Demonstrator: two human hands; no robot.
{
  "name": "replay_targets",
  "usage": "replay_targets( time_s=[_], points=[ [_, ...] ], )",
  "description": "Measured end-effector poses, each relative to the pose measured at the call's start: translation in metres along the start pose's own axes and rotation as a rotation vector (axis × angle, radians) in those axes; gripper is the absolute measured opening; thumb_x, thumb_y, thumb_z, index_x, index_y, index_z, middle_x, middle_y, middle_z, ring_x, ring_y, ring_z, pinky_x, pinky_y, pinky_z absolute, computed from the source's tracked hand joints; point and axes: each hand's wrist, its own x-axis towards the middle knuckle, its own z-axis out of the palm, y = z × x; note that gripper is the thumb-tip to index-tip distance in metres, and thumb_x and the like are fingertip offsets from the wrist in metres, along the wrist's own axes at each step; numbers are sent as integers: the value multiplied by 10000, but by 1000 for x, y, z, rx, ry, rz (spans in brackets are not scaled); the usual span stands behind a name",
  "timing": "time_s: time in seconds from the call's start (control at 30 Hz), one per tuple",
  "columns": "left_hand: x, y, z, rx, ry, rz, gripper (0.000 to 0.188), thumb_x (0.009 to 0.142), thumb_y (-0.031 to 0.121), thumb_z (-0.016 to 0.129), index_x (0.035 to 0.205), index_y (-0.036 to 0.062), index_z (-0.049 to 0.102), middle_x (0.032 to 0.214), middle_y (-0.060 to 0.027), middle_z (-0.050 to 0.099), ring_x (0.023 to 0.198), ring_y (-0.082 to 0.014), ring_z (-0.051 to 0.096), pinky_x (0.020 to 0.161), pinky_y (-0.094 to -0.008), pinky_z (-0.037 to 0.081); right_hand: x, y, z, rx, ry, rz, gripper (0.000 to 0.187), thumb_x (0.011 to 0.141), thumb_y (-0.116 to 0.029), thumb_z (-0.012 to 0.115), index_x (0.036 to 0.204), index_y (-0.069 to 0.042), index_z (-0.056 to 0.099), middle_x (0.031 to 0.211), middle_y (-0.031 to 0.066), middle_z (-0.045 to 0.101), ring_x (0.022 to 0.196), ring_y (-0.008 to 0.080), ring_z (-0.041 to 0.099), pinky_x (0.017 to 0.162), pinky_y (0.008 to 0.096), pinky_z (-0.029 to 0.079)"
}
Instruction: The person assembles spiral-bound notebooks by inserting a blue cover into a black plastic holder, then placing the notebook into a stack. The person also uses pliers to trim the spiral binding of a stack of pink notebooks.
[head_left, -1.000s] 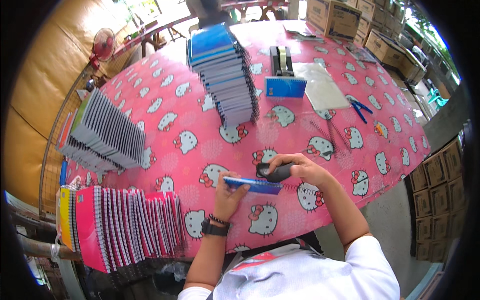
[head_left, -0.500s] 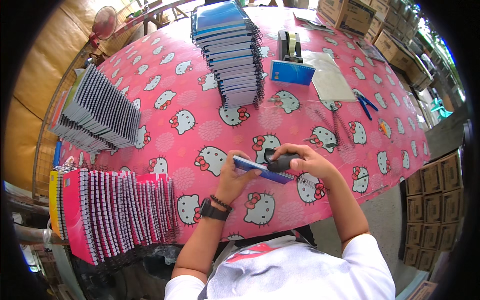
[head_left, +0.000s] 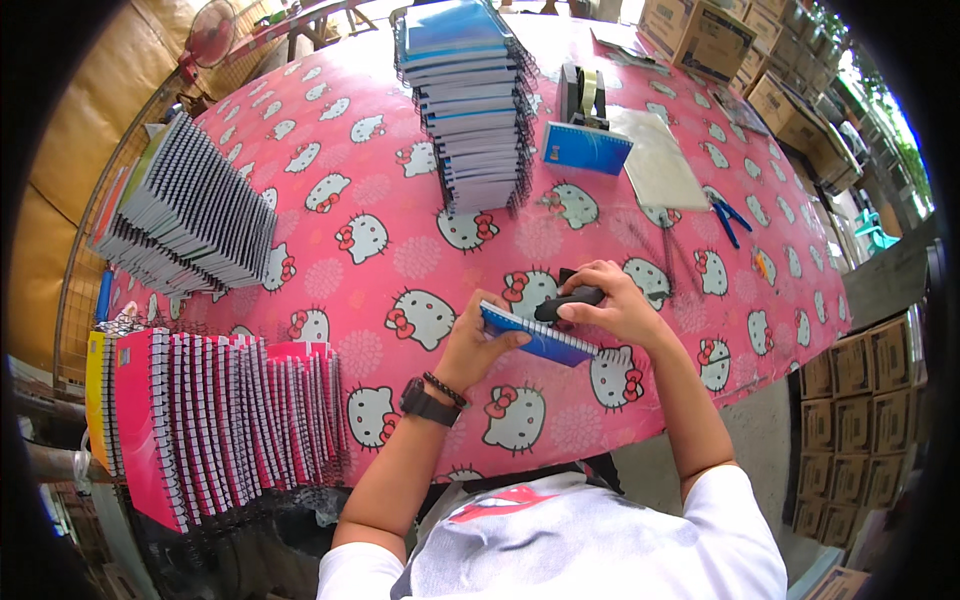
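Observation:
My left hand (head_left: 476,352) grips the left end of a small blue spiral notebook (head_left: 548,346), thumb across its cover. The notebook is tilted, its white coil edge facing up and to the right. My right hand (head_left: 622,304) is wrapped around a dark, rounded tool (head_left: 572,302) whose exact kind I cannot make out. It sits right against the coil edge, and my fingers cover part of it. Beyond my hands, another blue spiral notebook (head_left: 588,148) leans upright against a black tape dispenser (head_left: 583,97).
A tall notebook stack (head_left: 485,140) stands at the far middle. Grey-edged notebooks (head_left: 190,215) and pink spiral notebooks (head_left: 145,420) fill the left side. Blue-handled pliers (head_left: 730,218) and loose coils (head_left: 668,255) lie on the pink table cover (head_left: 420,260), near a pale sheet (head_left: 660,165). Cartons (head_left: 850,420) stand right.
My hands and the notebook have shifted slightly to the right in the picture. The notebook's blue cover now faces up more, and the dark tool has turned along its coil edge.

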Motion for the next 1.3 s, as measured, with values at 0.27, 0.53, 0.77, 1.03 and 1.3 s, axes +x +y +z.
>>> replay_targets(
  time_s=[0.27,0.53,0.77,1.03,1.3],
  points=[
    [0,2,-3,-32,-60,-88,432,753,31,777,1019,111,446,924,24,489,865,-66,473,758,-243,438,14,-9,2,274,-201,-26,532,785,-505,683,1012,-24,665,1019,92,606,978,195,546,879,345,409],
    [1,3,-1,74,-67,42,408,782,51,765,1020,103,438,901,30,493,832,-54,479,689,-218,444,20,-25,8,340,-263,78,557,799,-512,659,1062,-21,638,1017,79,608,976,181,555,865,327,436],
    [2,-9,-3,97,-10,19,460,759,192,800,1040,64,459,860,-56,581,778,-131,560,686,-302,470,16,-26,20,574,-279,-59,499,780,-469,704,1053,-55,645,1059,111,591,1008,240,540,920,359,411],
    [-3,36,5,303,36,97,361,837,194,717,1038,33,464,842,-82,567,734,-182,554,684,-307,466,3,-17,7,-279,357,-249,486,768,-372,750,1126,-70,622,1156,133,602,1110,306,516,888,389,439],
    [-12,93,19,296,92,195,204,838,141,702,907,9,563,753,-78,585,683,-141,558,621,-284,460,-19,-83,16,355,176,-239,280,767,-144,767,981,-25,630,838,77,597,765,176,607,672,296,488]
  ],
)
